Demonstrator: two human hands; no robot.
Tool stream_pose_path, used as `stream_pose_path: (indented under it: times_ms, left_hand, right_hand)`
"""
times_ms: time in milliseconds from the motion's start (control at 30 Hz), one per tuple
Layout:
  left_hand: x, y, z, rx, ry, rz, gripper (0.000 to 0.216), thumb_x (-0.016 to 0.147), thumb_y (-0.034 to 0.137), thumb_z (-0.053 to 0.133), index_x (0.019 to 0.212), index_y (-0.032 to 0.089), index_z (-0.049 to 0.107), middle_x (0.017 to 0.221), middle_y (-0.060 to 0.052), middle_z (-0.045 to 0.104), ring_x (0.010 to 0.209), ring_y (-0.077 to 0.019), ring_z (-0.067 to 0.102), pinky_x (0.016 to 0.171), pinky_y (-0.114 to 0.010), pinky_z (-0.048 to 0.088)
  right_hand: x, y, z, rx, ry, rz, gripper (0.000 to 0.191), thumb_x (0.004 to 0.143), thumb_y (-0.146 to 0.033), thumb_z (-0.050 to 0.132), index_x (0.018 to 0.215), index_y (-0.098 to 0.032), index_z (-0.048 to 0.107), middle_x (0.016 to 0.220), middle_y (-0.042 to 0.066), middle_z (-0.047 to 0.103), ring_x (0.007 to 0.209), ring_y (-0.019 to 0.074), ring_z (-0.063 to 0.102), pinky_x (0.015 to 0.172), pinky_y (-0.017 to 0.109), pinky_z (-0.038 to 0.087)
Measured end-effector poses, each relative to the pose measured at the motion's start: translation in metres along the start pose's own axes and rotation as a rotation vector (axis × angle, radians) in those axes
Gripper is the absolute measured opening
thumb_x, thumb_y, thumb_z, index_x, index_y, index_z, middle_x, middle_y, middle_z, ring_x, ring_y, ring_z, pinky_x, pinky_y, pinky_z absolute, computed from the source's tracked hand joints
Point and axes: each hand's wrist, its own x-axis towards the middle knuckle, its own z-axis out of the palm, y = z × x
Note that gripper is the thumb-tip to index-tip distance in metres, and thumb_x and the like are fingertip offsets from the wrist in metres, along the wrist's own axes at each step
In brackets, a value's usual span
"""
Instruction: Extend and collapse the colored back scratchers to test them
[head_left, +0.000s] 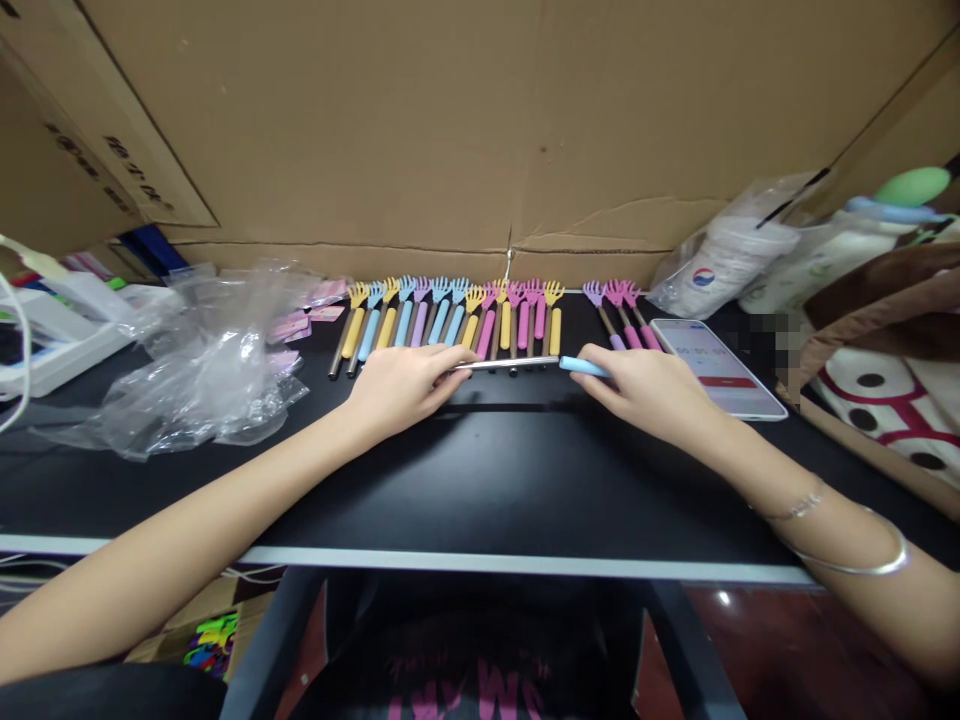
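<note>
My left hand (pixel 409 385) is closed in a pinch on a thin silver metal rod (pixel 517 363) that points right. My right hand (pixel 649 388) is closed around a light blue handle (pixel 581 367), most of it hidden in the fingers. The rod's tip and the handle's end meet or nearly meet; I cannot tell whether they are joined. Just behind my hands lies a row of back scratchers with claw heads, among them a yellow one (pixel 354 325), a blue one (pixel 370 330) and a pink one (pixel 487 325). Several purple and pink back scratchers (pixel 628 315) lie further right.
Clear plastic bags (pixel 217 370) and pink cards (pixel 289 325) are heaped on the left of the black table (pixel 480 490). A phone (pixel 720 370) showing a timer, a lidded cup (pixel 724 265) and a brown bag (pixel 862 310) stand right. Cardboard (pixel 450 130) walls the back.
</note>
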Motion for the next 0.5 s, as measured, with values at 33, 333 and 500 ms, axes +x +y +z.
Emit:
stream_pose_path:
  times_ms: [33,333,500]
  left_hand:
    - [0.0001,-0.0001,-0.0002,-0.006,-0.002,-0.005,0.027,0.096,0.037,0.041,0.106,0.026,0.063,0.095,0.001,0.073,0.073,-0.0138,0.066,0.05,-0.022,0.03]
    - [0.0008,0.0014,0.0005,-0.004,-0.015,0.009,0.029,0.096,0.041,0.04,0.106,0.028,0.064,0.095,0.003,0.072,0.071,-0.0143,0.066,0.05,-0.022,0.029]
    - [0.0002,0.0004,0.0006,0.0,-0.013,0.02,0.031,0.097,0.042,0.04,0.106,0.028,0.065,0.096,0.002,0.072,0.072,-0.0137,0.066,0.051,-0.022,0.031]
  right_hand:
    - [-0.0001,-0.0005,-0.0003,0.005,0.011,-0.005,0.029,0.093,-0.041,0.035,0.089,-0.023,0.057,0.065,0.002,0.061,0.059,0.016,0.057,0.05,0.025,0.02]
    - [-0.0001,-0.0002,-0.0017,-0.02,0.014,-0.061,0.031,0.093,-0.043,0.036,0.085,-0.022,0.057,0.058,0.001,0.057,0.055,0.0153,0.054,0.05,0.024,0.021]
    - [-0.0004,0.0018,-0.0003,-0.017,0.003,-0.089,0.031,0.094,-0.042,0.036,0.087,-0.023,0.06,0.063,0.001,0.061,0.059,0.0158,0.057,0.05,0.025,0.022]
